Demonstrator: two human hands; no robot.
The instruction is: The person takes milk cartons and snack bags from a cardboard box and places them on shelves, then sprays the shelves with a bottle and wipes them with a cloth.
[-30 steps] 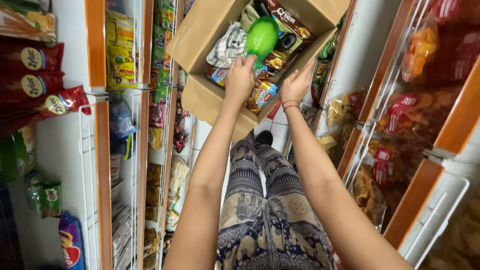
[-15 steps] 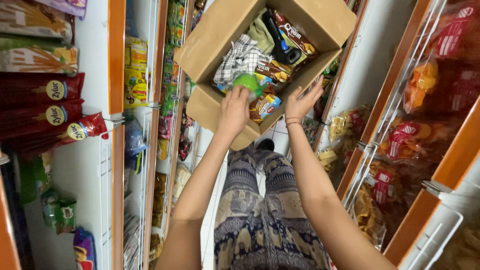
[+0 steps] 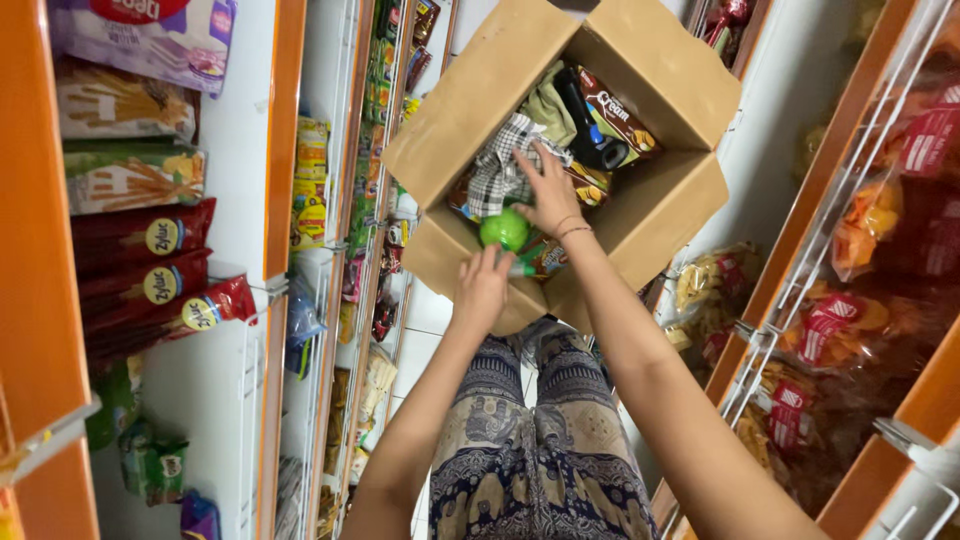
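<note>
An open cardboard box [image 3: 480, 110] sits on the floor in a narrow shop aisle, filled with snack packets, a checked packet [image 3: 498, 168] and a dark bottle [image 3: 590, 125]. My left hand [image 3: 482, 288] grips a bright green packet [image 3: 504, 230] at the box's near edge. My right hand [image 3: 548, 190] reaches into the box with fingers spread, resting on the checked packet and the snacks beside it. My patterned trousers [image 3: 540, 440] show below.
Orange-edged shelves line both sides: red snack bags [image 3: 150, 285] and noodle packets at left, chip bags [image 3: 850, 330] behind white wire racks at right. White floor tiles [image 3: 420, 340] run between them under the box.
The green packet has come down from above the box to its near edge, still in my left hand. My right hand moved from the box's rim into the contents.
</note>
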